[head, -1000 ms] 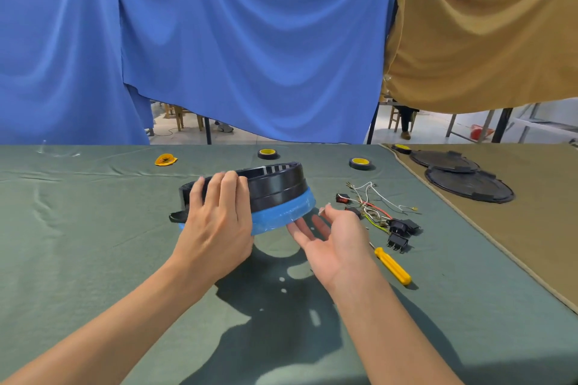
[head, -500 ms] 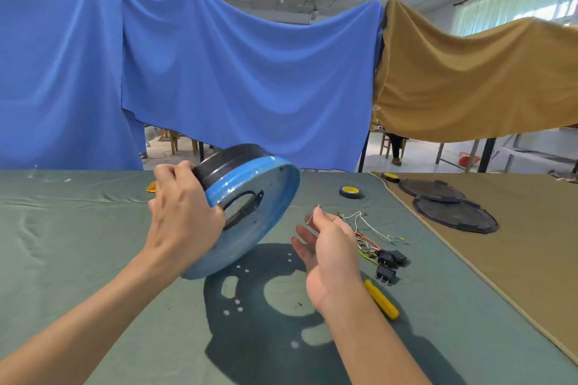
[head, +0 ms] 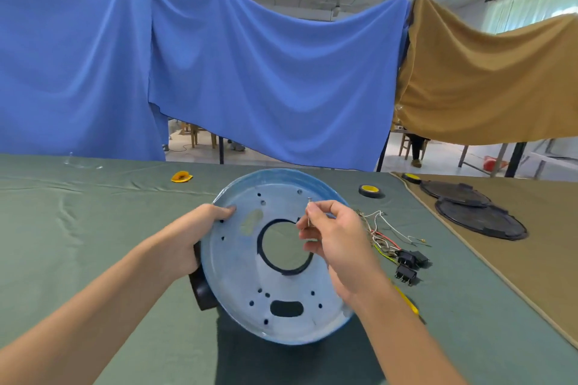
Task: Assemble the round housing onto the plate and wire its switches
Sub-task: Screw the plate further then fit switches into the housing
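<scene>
The blue round plate faces me, tilted up, with a large centre hole and several small holes. The black round housing sits behind it and shows only at the left edge. My left hand grips the left rim of the plate and housing, thumb on the plate's face. My right hand pinches a small screw upright in front of the plate's upper right. The black switches with their coloured wires lie on the green cloth to the right.
A yellow-handled screwdriver lies by my right forearm. A tape roll and a yellow piece sit at the far side. Two black round covers lie on the tan cloth at right. Blue and tan drapes hang behind.
My left hand lifted the plate and housing off the table and turned it so the plate's face points at me. My right hand picked up a screw and raised it to the plate.
</scene>
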The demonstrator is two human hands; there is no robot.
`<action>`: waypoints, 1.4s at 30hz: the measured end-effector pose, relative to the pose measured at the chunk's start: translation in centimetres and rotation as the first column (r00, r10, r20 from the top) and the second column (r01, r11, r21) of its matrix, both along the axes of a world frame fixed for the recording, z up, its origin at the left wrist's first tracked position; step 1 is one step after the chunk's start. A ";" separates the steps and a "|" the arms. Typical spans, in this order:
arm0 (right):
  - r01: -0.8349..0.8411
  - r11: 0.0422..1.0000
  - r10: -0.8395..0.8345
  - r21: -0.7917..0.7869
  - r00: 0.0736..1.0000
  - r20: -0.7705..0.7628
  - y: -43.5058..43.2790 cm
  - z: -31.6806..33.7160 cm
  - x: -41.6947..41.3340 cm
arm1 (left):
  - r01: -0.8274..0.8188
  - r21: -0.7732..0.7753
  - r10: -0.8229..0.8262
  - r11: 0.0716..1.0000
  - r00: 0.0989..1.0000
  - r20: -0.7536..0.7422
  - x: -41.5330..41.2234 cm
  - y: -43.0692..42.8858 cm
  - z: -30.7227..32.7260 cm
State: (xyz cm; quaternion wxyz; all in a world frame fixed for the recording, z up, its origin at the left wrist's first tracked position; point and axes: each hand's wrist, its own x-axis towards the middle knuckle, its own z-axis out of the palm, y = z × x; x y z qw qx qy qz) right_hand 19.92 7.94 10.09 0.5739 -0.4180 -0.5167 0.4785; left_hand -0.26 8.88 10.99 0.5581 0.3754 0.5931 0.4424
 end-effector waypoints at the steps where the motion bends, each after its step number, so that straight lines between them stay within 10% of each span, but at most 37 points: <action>1: -0.021 1.000 0.021 0.003 0.999 0.039 0.1 -0.2 -0.3 | 0.026 -0.011 -0.026 1.000 0.999 0.023 -0.1 0.0 -0.5; 19: -0.258 0.965 0.132 0.049 0.638 0.759 5.3 -0.3 -4.4 | 0.141 -0.113 -0.109 0.984 0.961 0.253 -2.5 1.5 -5.2; 33: -0.317 0.944 0.290 -0.087 0.676 0.677 8.1 -0.3 -6.3 | 0.252 -0.141 -0.164 0.957 0.876 0.454 -5.2 3.2 -8.0; 42: -0.376 0.915 0.061 0.146 0.486 0.872 8.5 -0.7 -8.0 | 0.256 -0.106 -0.173 0.961 0.855 0.489 -5.1 2.9 -8.1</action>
